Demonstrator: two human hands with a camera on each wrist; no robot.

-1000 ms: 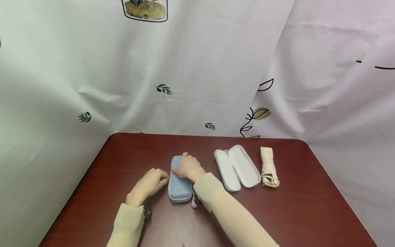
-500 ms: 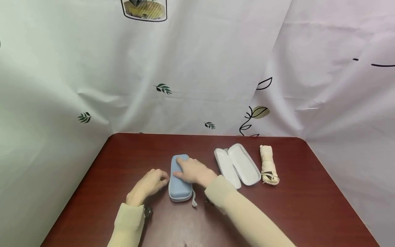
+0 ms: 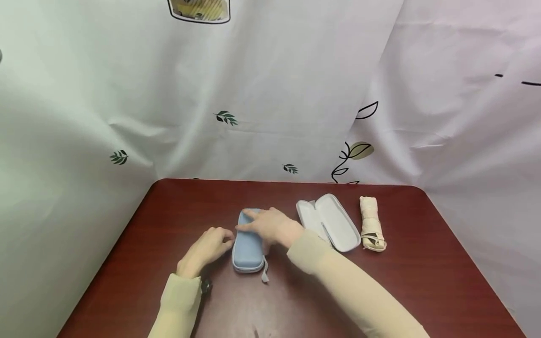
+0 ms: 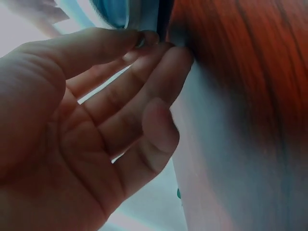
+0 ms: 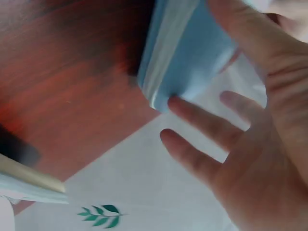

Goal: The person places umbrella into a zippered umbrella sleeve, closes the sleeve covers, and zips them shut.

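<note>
A light blue zippered glasses case (image 3: 248, 256) lies closed on the table, its short grey strap (image 3: 265, 277) hanging off the near right corner. Across the case's far half reaches my right hand (image 3: 272, 225), thumb and fingers spread over its top and right side; the right wrist view shows separated fingers, one with its tip at the case's corner. My left hand (image 3: 209, 248) stays at the left side. There the thumb (image 4: 113, 45) and index fingertip come together right at the case's edge, and the other fingers curve loosely. Palm and sleeve of the right arm hide part of the right side.
An opened white glasses case (image 3: 341, 225) lies right of the blue one, partly behind the right forearm. Beyond it is a rolled cream cloth bundle (image 3: 369, 216) tied with cord. The red-brown table (image 3: 190, 202) ends at a white patterned curtain (image 3: 262, 84).
My right hand has shifted right across the blue case, its fingers spreading, and the strap has come into view. The left hand has stayed at the case's left side.
</note>
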